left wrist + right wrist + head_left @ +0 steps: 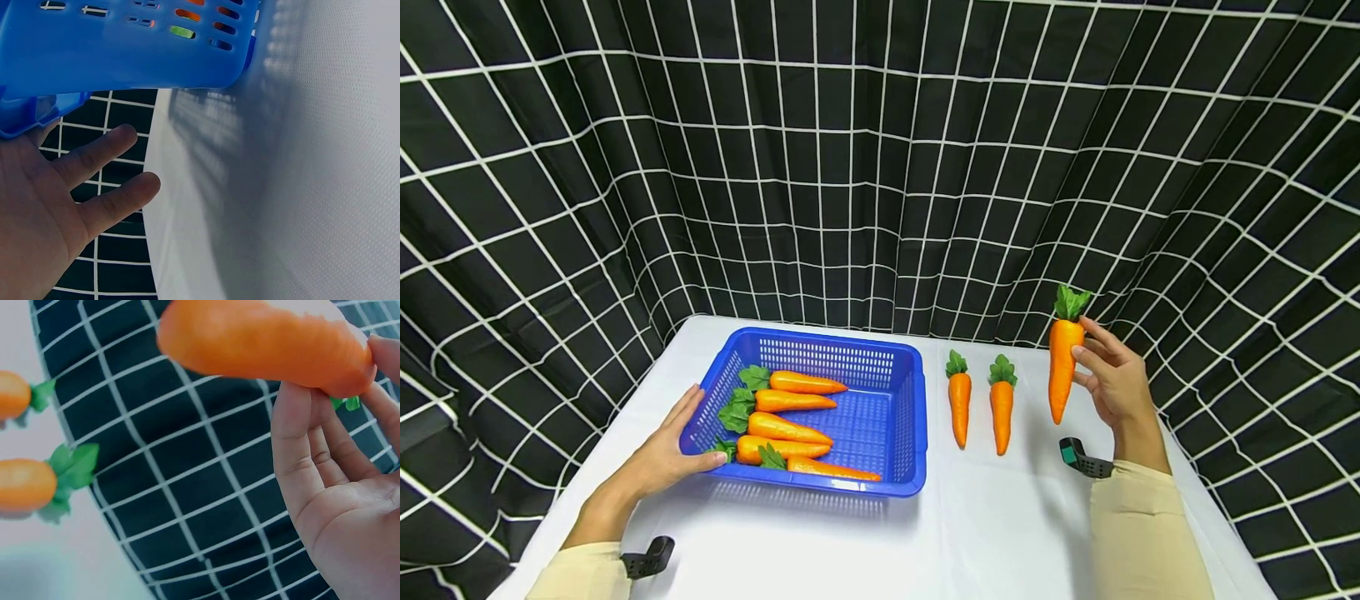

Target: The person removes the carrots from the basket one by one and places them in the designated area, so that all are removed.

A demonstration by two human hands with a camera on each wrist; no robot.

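Observation:
My right hand pinches an orange carrot by its thick upper part and holds it upright above the white table, leaves up; in the right wrist view the carrot lies across my fingertips. Two more carrots lie side by side on the table left of it. A blue basket holds several carrots. My left hand rests flat against the basket's near-left corner, fingers straight; the left wrist view has the fingers under the basket rim.
A black curtain with a white grid hangs behind and round the table. The table's left edge runs just past my left hand. Bare white table lies in front of the basket and the two lying carrots.

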